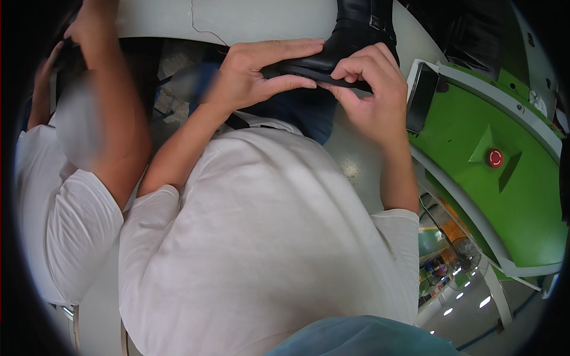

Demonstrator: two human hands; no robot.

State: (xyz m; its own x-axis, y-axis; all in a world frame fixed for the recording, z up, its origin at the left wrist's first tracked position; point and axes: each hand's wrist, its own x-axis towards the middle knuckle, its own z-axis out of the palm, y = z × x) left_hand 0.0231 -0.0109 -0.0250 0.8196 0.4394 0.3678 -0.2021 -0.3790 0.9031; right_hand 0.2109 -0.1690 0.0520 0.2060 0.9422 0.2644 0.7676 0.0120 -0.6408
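Note:
A black ankle boot (350, 40) with a strap and a small metal buckle (376, 22) is at the near edge of the white table, its toe pointing left and its shaft upward. My left hand (246, 71) is closed around the toe, thumb along the sole and fingers over the upper. At the middle of the dark sole edge (314, 73), my right hand (380, 98) pinches with thumb and curled fingers. Whether anything small sits between those fingertips is hidden.
A thin dark thread (195, 26) trails over the white tabletop (154, 18). On the right stands a green machine (469, 196) with a red push button (494, 158) and a dark phone-like slab (423, 98). A co-worker's arm (116, 107) is close on my left.

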